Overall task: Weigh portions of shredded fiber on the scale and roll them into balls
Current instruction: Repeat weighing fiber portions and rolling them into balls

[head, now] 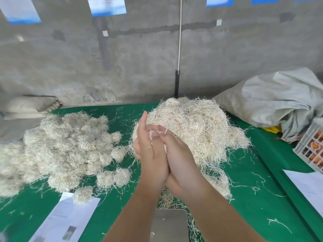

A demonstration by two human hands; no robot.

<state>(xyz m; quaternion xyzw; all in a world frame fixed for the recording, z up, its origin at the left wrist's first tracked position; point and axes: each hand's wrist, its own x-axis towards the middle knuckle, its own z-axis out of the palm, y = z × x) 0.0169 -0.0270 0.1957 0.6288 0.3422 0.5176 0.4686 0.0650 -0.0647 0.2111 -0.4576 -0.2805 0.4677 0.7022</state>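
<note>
My left hand (148,154) and my right hand (181,158) are pressed palm to palm above the table's middle. A small portion of shredded fiber (157,133) sits between them, with only a few strands poking out. The left fingers point straight up; the right fingers curl over the portion. Behind the hands lies a big loose pile of pale fiber (195,126). Several finished fiber balls (73,145) are heaped on the left. The steel scale platform (169,222) sits below my wrists with nothing but a few stray strands on it.
A green cloth (253,198) covers the table, strewn with stray strands. Printed sheets lie at the front left (66,222) and right edge (309,187). A grey sack (279,105) and a plastic crate (312,151) stand at the right. A concrete wall rises behind.
</note>
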